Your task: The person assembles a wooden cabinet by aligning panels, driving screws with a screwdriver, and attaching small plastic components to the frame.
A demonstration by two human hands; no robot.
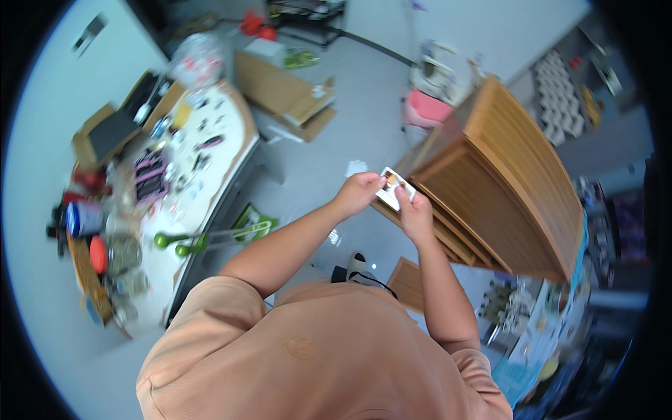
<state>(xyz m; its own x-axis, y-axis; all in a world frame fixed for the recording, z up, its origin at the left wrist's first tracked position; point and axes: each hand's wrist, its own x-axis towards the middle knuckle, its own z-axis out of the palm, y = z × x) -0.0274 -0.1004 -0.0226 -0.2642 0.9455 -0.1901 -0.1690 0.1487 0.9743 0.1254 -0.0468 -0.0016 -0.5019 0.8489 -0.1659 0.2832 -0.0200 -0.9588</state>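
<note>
A small white card or leaflet [393, 199] with a brown-toned picture on it is held up in front of my body. My left hand [358, 193] pinches its left edge, thumb on top. My right hand [418, 215] grips its lower right side, the thumb lying across the printed face. What the fingers do beneath the card is hidden. Just beyond and to the right of my hands is a brown wooden cabinet [483, 203] with a slatted surface, appearing tilted in this view. The card overlaps its near corner in the picture, and I cannot tell whether they touch.
To the left stands a white table [227, 150] crowded with small tools, jars and a purple-edged case [150, 175]. Opened cardboard [276, 87] lies on the floor beyond it. A pink-seated item [427, 107] stands behind the cabinet. A wooden panel [406, 283] rests near my feet.
</note>
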